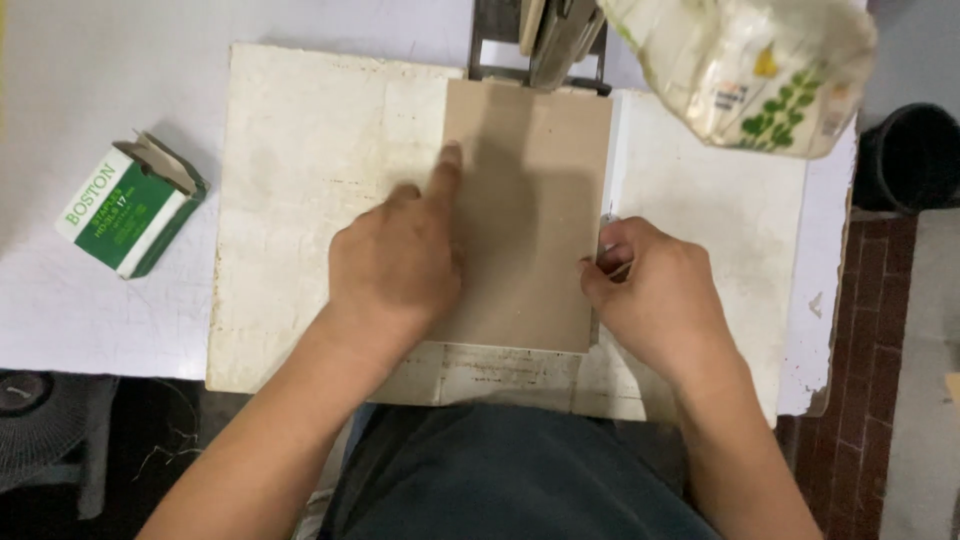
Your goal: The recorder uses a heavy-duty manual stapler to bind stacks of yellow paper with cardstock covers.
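On the brown card sheet [527, 215] rests the left hand [395, 265], flat.

My arms are bare from the elbows down to the wrists, with no sleeve or cuff showing anywhere along them. My left hand [395, 265] wears no glove, ring, watch or band. My right hand [655, 290] is just as plain, with nothing on the wrist or fingers that I can make out. My fingernails are short and unpainted where they show. Below my forearms, my lap is covered by dark grey-blue cloth, smooth and without any pattern, seam or pocket that I can tell apart.
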